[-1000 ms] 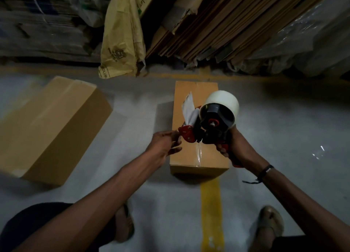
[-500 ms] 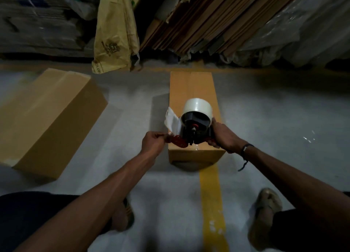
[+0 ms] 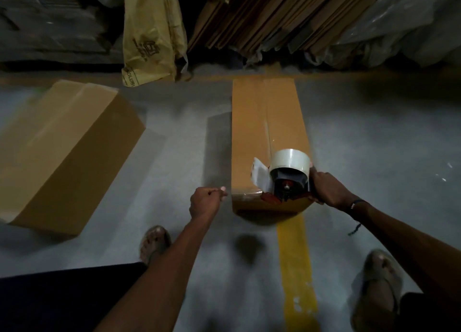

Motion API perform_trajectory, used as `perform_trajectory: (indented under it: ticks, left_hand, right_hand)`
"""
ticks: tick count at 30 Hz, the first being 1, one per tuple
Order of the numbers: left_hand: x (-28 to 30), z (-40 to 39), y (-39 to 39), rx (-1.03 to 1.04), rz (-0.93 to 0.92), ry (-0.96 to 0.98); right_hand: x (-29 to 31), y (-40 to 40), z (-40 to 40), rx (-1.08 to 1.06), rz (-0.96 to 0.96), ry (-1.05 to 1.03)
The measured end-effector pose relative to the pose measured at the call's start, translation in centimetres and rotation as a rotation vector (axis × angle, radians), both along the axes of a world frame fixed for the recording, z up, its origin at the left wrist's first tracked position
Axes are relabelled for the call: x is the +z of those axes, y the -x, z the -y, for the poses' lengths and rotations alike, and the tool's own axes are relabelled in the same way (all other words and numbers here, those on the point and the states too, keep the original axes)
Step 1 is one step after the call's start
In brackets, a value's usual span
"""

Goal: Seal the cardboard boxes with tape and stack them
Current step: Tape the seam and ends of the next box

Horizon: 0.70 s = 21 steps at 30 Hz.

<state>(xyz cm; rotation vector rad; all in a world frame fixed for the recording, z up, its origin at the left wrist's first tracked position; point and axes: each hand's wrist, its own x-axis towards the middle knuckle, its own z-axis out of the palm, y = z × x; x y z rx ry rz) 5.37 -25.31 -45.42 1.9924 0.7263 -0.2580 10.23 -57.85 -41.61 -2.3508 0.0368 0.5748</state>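
- The right hand [image 3: 329, 190] has its grip wrapped round the tape dispenser [image 3: 289, 179], at the near end of the upright box [image 3: 268, 142] on the floor.
- The left hand [image 3: 205, 202], loosely fisted beside the box, braces nothing; pulling could shift the box and skew the tape off the seam.
- The second box [image 3: 62, 152] lies apart, left.

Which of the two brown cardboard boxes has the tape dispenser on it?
The narrow brown cardboard box over the yellow floor line; the right hand holds the dispenser there. The wider box lies apart, untouched.
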Motion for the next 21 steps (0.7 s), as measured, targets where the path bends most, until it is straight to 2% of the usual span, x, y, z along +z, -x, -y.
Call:
perform_trajectory:
  ticks: [11, 15, 19, 21]
  left_hand:
    - [-4.9, 0.5, -1.0, 0.028, -0.06, -0.035]
    - [-5.9, 1.1, -0.8, 0.03, -0.08, -0.021]
    - [-6.0, 1.4, -1.0, 0.058, -0.16, -0.026]
    - [-6.5, 1.1, -0.7, 0.04, -0.183, -0.097]
  right_hand:
    - [-4.5, -2.2, 0.0, 0.128, 0.127, 0.174]
    - [-6.7, -1.7, 1.3, 0.307, 0.287, 0.25]
    - [-8.4, -1.6, 1.9, 0.422, 0.586, 0.187]
    - [-8.5, -1.5, 1.9, 0.406, 0.587, 0.16]
